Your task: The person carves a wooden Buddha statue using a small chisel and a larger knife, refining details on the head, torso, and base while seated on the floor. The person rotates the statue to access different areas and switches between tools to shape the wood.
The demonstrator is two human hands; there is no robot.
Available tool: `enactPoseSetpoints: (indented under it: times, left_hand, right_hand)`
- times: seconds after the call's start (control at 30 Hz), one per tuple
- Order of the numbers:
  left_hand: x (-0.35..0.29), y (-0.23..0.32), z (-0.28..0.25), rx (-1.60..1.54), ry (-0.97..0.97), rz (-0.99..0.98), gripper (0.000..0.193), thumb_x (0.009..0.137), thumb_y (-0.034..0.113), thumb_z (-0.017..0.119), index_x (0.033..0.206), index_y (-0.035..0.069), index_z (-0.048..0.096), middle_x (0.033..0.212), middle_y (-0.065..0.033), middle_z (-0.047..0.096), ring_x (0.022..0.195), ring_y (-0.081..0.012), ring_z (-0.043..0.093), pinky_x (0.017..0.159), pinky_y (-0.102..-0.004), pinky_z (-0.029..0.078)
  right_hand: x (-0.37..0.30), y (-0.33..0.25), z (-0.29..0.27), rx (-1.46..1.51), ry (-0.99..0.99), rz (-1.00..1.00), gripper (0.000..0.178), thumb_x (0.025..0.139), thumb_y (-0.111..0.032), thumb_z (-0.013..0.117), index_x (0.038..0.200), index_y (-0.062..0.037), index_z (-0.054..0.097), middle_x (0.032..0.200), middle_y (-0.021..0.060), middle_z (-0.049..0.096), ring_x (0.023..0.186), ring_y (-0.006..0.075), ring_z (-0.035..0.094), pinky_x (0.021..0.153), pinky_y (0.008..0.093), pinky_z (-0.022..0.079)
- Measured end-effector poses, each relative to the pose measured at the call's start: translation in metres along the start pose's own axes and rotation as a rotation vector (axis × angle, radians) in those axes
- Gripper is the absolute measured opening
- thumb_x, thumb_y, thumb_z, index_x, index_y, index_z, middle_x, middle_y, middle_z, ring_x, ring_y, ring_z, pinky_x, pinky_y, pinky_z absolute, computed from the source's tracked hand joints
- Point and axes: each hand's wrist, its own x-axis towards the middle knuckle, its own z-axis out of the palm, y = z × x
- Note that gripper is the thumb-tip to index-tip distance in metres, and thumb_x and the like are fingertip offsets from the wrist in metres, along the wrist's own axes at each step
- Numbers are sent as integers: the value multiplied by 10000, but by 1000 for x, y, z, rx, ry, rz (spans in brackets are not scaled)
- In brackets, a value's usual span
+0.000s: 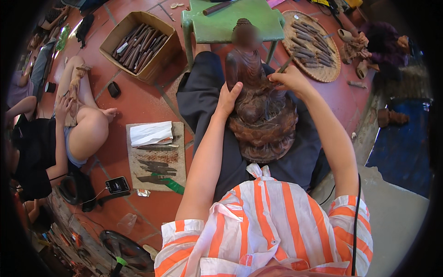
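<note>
The face of the carved statue (253,104) is blurred; some fingers of the left hand (227,99) are hidden behind it, the right hand (291,81) covers part of a thin tool (286,63), and the dark rim cuts one co-worker (36,152)

Tiled floor (143,104) — cardboard box (159,69); woven tray (323,74); green stool (221,28)

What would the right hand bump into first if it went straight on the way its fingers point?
Probably the brown seated statue, close before the right hand; whether they touch is hard to tell.
</note>
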Motion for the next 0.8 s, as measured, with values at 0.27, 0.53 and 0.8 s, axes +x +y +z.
enactPoseSetpoints:
  times: [0.27, 0.53, 0.8]
  left_hand:
    - [-4, 3, 1, -14, 47, 6, 688, 876, 503, 619, 1271, -52, 526, 1215, -147, 596, 1136, -236, 531, 1002, -335, 375]
    - [-1, 7, 5, -68, -4, 78, 693, 878, 503, 606, 1275, -57, 510, 1219, -137, 585, 1131, -221, 522, 996, -335, 374]
    - [1, 2, 0, -80, -23, 33, 697, 872, 513, 611, 1271, -51, 515, 1220, -141, 587, 1136, -226, 523, 998, -338, 375]
  right_hand:
    - [-18, 13, 14, 133, 100, -45, 232, 895, -236, 652, 893, -4, 656, 921, 59, 639, 850, 136, 610, 751, 284, 517]
    - [-21, 17, 33, 32, 147, -105, 241, 891, -225, 643, 850, 11, 665, 795, 34, 628, 764, 105, 567, 719, 248, 449]
    - [-20, 4, 57, -178, 228, -183, 231, 856, -181, 653, 785, 38, 661, 743, 43, 629, 702, 103, 545, 653, 262, 411]
